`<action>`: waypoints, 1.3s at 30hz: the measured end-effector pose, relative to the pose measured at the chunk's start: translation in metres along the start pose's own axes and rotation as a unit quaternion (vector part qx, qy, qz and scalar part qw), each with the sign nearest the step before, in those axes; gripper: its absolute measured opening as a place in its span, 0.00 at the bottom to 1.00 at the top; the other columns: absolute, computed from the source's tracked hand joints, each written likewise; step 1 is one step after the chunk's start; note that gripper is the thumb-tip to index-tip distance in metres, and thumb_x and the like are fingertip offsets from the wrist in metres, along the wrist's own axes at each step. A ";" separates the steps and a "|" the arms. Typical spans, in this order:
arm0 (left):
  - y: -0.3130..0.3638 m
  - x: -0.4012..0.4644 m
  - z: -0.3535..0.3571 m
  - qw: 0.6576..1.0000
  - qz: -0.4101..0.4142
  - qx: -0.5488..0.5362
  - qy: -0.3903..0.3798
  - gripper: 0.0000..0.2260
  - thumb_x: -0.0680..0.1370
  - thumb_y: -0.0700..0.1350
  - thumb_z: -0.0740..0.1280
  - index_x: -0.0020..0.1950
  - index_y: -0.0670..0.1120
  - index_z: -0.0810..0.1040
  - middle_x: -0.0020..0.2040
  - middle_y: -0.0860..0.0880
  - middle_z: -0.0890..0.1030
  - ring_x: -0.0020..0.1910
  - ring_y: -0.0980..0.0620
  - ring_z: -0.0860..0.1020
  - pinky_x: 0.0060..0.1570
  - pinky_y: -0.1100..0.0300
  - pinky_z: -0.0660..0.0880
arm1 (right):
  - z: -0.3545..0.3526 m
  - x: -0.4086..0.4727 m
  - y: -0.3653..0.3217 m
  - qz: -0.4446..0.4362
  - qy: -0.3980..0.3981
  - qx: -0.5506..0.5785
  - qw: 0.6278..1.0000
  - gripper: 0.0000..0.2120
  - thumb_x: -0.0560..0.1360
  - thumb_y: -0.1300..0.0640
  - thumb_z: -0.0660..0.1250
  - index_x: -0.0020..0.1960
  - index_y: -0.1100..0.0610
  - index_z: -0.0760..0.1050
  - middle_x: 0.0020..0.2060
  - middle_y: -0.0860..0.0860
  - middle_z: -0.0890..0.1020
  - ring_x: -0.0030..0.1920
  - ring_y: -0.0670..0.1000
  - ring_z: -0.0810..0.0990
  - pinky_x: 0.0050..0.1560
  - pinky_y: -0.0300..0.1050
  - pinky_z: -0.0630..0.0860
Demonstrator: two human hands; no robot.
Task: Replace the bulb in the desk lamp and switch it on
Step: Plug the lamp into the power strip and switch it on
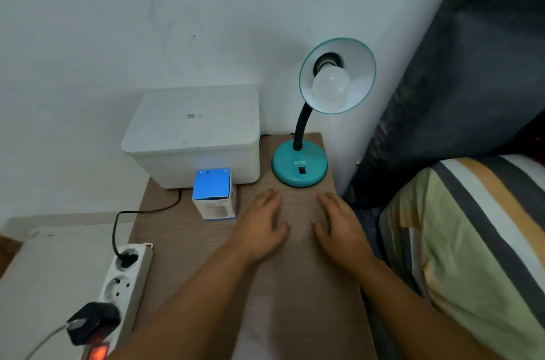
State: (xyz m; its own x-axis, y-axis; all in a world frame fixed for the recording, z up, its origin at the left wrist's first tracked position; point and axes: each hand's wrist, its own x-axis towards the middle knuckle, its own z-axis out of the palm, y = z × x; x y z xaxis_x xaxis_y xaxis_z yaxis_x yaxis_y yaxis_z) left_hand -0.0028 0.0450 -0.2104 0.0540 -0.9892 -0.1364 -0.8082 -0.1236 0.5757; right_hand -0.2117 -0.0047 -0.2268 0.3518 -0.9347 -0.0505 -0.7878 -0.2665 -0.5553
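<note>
Hands: left hand point(261, 225) and right hand point(342, 227) flat on the table point(295, 300), holding nothing.
Bulb point(331, 87): up ahead of the right hand, nearer it, pointing towards the person.

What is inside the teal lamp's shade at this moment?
A white bulb sits inside the lamp shade, unlit, its neck going into a dark socket. The bulb's screw base is hidden inside that socket, so how tightly it is seated cannot be seen.
</note>
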 end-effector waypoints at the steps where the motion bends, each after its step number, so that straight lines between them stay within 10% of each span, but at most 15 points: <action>1: -0.001 0.007 0.003 1.000 0.003 0.012 -0.002 0.35 0.80 0.56 0.65 0.82 0.51 0.53 0.82 0.50 0.51 0.80 0.52 0.48 0.78 0.50 0.53 | 0.002 0.008 0.001 -0.011 0.009 -0.009 1.000 0.31 0.79 0.47 0.63 0.78 0.51 0.58 0.78 0.52 0.61 0.77 0.52 0.58 0.74 0.47 0.55; 13: -0.016 0.054 0.029 0.990 0.044 0.124 0.042 0.47 0.72 0.70 0.58 0.83 0.47 0.44 0.82 0.49 0.41 0.80 0.50 0.40 0.77 0.53 0.47 | 0.021 0.065 0.007 -0.069 0.024 -0.049 0.996 0.31 0.79 0.37 0.53 0.79 0.39 0.47 0.81 0.51 0.48 0.79 0.56 0.49 0.73 0.64 0.60; 27: -0.015 0.054 0.030 0.984 0.062 0.164 0.024 0.55 0.69 0.77 0.57 0.81 0.46 0.37 0.80 0.48 0.31 0.78 0.48 0.32 0.74 0.55 0.36 | 0.025 0.067 0.009 -0.063 0.050 -0.055 0.995 0.29 0.80 0.35 0.50 0.79 0.36 0.47 0.81 0.48 0.47 0.80 0.54 0.47 0.75 0.60 0.57; 39: -0.010 0.052 0.031 0.984 0.042 0.166 0.054 0.53 0.69 0.76 0.58 0.82 0.45 0.47 0.82 0.47 0.42 0.80 0.50 0.38 0.74 0.59 0.34 | 0.033 0.069 0.009 -0.054 0.079 -0.009 0.995 0.28 0.80 0.42 0.58 0.77 0.37 0.55 0.80 0.45 0.50 0.80 0.48 0.45 0.72 0.58 0.64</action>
State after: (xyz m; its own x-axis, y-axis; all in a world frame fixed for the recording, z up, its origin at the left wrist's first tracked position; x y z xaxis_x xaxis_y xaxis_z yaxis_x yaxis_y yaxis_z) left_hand -0.0101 -0.0028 -0.2487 0.0262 -0.9997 -0.0017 -0.9585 -0.0256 0.2840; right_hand -0.1785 -0.0636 -0.2625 0.3523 -0.9252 0.1414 -0.7587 -0.3708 -0.5356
